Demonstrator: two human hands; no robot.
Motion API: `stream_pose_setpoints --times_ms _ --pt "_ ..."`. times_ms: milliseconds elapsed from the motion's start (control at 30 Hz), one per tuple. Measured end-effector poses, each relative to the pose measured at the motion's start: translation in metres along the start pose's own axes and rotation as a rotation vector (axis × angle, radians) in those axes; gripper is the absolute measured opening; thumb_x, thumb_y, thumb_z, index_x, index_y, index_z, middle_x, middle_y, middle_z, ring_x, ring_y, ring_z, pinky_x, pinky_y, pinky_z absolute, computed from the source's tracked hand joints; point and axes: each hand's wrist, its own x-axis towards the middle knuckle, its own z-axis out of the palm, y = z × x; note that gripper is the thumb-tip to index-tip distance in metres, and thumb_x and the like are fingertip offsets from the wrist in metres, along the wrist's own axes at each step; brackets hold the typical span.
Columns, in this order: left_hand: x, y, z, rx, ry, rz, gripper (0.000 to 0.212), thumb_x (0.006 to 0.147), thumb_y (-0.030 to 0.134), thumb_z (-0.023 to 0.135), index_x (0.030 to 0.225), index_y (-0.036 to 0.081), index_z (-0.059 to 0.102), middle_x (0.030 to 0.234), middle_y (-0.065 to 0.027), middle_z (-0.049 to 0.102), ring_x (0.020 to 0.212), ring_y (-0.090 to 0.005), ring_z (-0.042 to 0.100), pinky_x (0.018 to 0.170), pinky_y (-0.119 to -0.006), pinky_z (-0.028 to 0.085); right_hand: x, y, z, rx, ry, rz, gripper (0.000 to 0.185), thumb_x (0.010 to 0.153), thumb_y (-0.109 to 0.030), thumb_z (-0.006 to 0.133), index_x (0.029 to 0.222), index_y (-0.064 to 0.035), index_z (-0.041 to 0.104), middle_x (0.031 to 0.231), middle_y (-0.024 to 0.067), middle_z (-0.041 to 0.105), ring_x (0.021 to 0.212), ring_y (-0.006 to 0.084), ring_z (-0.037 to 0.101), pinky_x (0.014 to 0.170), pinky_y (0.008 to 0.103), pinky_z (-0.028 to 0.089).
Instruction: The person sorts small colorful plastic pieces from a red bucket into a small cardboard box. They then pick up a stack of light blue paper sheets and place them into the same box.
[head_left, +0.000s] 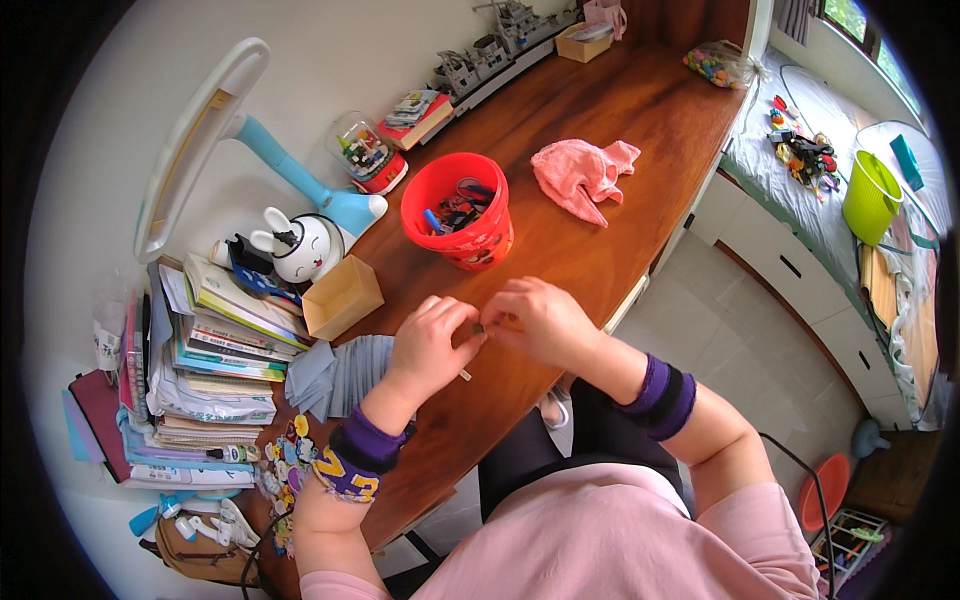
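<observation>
Both hands meet over the near part of the brown wooden desk (577, 255). My left hand (435, 345) pinches a small dark piece (478, 328) between thumb and forefinger; what it is cannot be told. Close against it, my right hand (536, 319) has its fingers curled at the same spot, and a bit of orange shows between them. Just beyond the hands stands a red plastic bucket (480, 247) holding mixed small items, among them a blue one. A crumpled pink cloth (585, 176) lies to the bucket's right. Beneath my left hand is a small pale strip (466, 374) on the desk.
At left are an open cardboard box (360, 296), folded grey-blue cloth (352, 371), stacked books (232, 337), colourful stickers or charms (289, 469) and a rabbit figure (300, 251). A desk lamp (277, 154) and a domed toy display (367, 154) stand behind. A green bin (870, 199) is on the bed.
</observation>
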Motion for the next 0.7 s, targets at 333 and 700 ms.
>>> stream_pose_setpoints --times_ms 333,700 --pt "0.069 -0.008 -0.047 -0.041 0.379 -0.046 0.021 0.088 0.011 0.080 0.105 0.007 0.069 0.095 -0.0077 0.071 0.089 -0.0277 0.067 0.078 -0.040 0.054 0.093 -0.013 -0.046 0.009 0.268 -0.078 0.012 0.085 -0.012 0.079 0.096 -0.0079 0.075 0.093 0.0088 0.071 0.088 0.0284 0.070 0.075 0.0395 0.058" --pt "0.068 -0.034 -0.034 -0.078 0.404 -0.048 0.027 0.090 0.005 0.076 0.116 0.007 0.070 0.099 -0.0083 0.071 0.094 -0.0271 0.068 0.083 -0.039 0.054 0.093 0.008 -0.035 -0.012 0.345 -0.097 0.014 0.083 -0.012 0.077 0.097 -0.0099 0.077 0.097 0.0083 0.072 0.095 0.0311 0.070 0.082 0.0422 0.058"
